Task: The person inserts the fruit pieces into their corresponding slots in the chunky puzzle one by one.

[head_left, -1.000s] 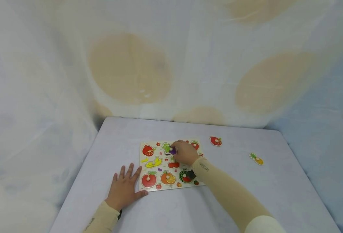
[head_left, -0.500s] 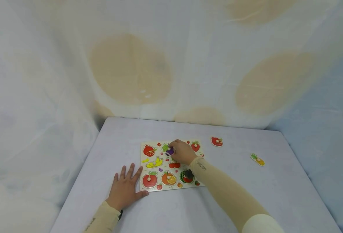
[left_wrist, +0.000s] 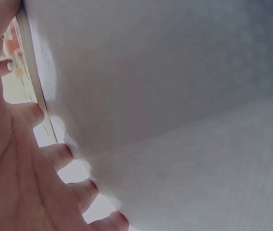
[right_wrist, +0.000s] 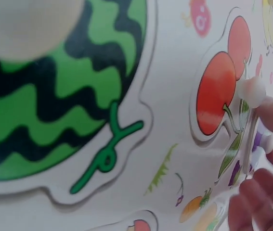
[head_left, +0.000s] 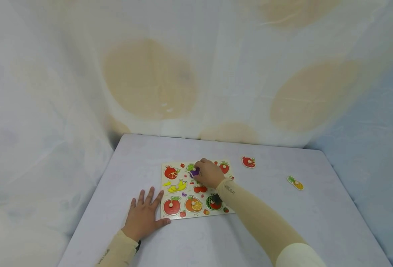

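My right hand (head_left: 210,175) reaches over the fruit puzzle board (head_left: 197,216) and pinches the grape puzzle piece (head_left: 194,172) at its small knob, near the board's far edge. In the right wrist view the fingers (right_wrist: 259,197) meet at that knob, and only slivers of purple show; whether the piece lies flush cannot be told. My left hand (head_left: 143,218) lies spread on the table, with its thumb and index finger touching the board's left edge. In the left wrist view its fingers (left_wrist: 59,155) extend past that edge.
A pomegranate piece (head_left: 248,162) and a pineapple piece (head_left: 295,183) lie loose on the table, right of the board. Knobbed bananas (head_left: 177,186), apple (head_left: 172,207), orange (head_left: 193,204) and watermelon (head_left: 213,203) pieces sit on the board. Patterned cloth (head_left: 233,74) hangs behind the table.
My right hand has shifted slightly left, turning the grape piece a little and bringing it closer against the board. The left hand stays in place at the board's edge.
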Tool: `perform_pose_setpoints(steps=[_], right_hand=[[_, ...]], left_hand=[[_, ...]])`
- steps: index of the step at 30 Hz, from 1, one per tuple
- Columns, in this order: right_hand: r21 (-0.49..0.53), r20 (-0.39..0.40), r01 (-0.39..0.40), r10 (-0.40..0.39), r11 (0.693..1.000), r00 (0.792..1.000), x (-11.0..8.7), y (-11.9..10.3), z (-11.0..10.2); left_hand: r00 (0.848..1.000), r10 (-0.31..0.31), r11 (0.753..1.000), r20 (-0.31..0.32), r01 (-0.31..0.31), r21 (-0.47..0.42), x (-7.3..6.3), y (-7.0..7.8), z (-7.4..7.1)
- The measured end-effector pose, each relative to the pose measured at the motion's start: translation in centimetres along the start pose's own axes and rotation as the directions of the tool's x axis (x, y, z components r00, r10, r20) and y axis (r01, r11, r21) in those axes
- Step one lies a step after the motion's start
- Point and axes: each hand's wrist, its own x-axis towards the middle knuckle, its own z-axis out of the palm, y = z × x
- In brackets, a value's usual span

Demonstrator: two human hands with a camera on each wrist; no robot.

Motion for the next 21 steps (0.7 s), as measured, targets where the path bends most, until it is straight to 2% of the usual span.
perform_pose_setpoints(steps=[6, 15, 21], right_hand=[[0.015, 0.014, 0.007, -0.007, 1.0, 1.0, 0.25, 0.12, 0.61], [-0.001, -0.033, -0.007, 0.007, 1.0, 0.999, 0.36, 0.05, 0.8], [0.013, -0.012, 0.014, -0.014, 1.0, 1.0, 0.31, -0.43, 0.5]], left_hand=[[1.0, -0.002, 1.0, -0.003, 0.002, -0.005, 0.08, -0.15, 0.07], [1.0, -0.005, 1.0, 0.0, 0.005, 0.002, 0.1, -0.43, 0.51], [1.0, -0.006, 1.0, 0.006, 0.006, 0.006, 0.14, -0.47, 0.59]])
